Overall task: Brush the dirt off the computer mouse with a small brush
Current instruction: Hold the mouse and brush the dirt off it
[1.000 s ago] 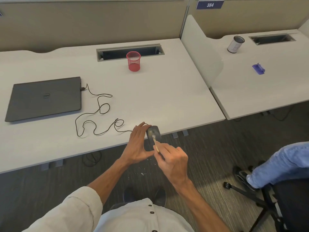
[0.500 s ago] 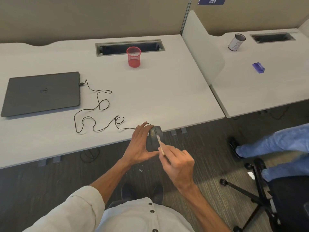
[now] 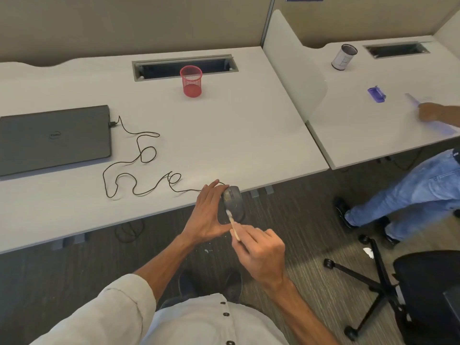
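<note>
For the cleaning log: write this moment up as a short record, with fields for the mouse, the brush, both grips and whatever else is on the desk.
mouse: grey, wired, at the front edge of the desk
brush: bristles on the mouse's top
left grip: hand holds the mouse
right grip: hand pinches the brush handle
cable: loops across the desk to the laptop, which is closed
pen cup: red mesh, upright

Closed laptop (image 3: 53, 139), red mesh cup (image 3: 191, 81) on desk (image 3: 236, 125)
</note>
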The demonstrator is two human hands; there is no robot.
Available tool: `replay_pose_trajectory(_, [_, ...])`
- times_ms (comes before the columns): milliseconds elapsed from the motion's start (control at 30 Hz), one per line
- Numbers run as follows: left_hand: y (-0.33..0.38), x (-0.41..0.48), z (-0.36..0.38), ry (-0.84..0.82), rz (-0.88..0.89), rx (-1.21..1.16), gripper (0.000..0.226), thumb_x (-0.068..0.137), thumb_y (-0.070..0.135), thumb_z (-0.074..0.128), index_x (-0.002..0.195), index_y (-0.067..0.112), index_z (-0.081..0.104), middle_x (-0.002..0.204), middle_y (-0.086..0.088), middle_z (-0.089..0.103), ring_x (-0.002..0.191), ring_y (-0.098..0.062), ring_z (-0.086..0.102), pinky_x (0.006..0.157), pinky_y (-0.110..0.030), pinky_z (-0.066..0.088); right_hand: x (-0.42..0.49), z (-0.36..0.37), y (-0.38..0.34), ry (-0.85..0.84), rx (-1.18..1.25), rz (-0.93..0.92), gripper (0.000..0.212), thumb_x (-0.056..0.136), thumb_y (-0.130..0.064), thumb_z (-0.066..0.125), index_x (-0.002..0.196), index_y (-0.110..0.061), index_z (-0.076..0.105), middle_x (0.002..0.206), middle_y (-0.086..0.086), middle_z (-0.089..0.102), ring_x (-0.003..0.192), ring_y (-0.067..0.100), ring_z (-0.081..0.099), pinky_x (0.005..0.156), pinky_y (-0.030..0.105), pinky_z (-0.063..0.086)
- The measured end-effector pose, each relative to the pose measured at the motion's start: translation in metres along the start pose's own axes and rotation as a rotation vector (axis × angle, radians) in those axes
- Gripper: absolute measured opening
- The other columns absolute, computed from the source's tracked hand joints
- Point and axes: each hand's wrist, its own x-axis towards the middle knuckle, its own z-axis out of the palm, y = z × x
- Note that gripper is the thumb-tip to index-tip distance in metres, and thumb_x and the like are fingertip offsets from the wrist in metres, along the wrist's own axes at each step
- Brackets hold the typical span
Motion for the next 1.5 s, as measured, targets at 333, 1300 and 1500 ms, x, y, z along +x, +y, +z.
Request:
replay_pose_trajectory(333, [0.001, 0.003, -0.001, -0.019, -0.003, 0.017, 0.114, 0.077, 0.070, 0.088, 0.163, 0.015, 0.036, 0.169, -0.003, 0.037, 0.169, -0.020, 0.016, 0.137, -0.057, 0.017, -0.004, 0.004, -0.001, -0.052, 0.004, 0.005, 0.037, 0.111, -0.034, 0.057, 0.112, -0.014, 0.087, 0.092, -0.004, 0.085, 0.066, 0.010, 0.073, 0.060, 0.024, 0.033])
replay_pose_trajectory(1300, [0.003, 0.009, -0.001, -0.001, -0.018, -0.050, 0.103, 0.081, 0.052, 0.088, 0.161, 0.010, 0.039, 0.168, -0.007, 0.038, 0.168, -0.020, 0.018, 0.139, -0.048, 0.013, 0.036, 0.015, 0.006, 0.010, -0.012, 0.117, 0.024, 0.105, -0.030, 0.073, 0.116, -0.012, 0.085, 0.098, -0.002, 0.085, 0.073, 0.011, 0.077, 0.060, 0.023, 0.037])
replay_pose_trajectory(1500, [0.004, 0.009, -0.002, 0.022, -0.021, -0.071, 0.099, 0.080, 0.047, 0.088, 0.158, 0.009, 0.041, 0.166, -0.009, 0.040, 0.167, -0.023, 0.022, 0.139, -0.046, 0.016, 0.029, 0.020, -0.003, -0.039, 0.009, 0.043, 0.034, 0.111, -0.035, 0.060, 0.114, -0.013, 0.086, 0.095, -0.003, 0.085, 0.070, 0.011, 0.076, 0.059, 0.023, 0.039])
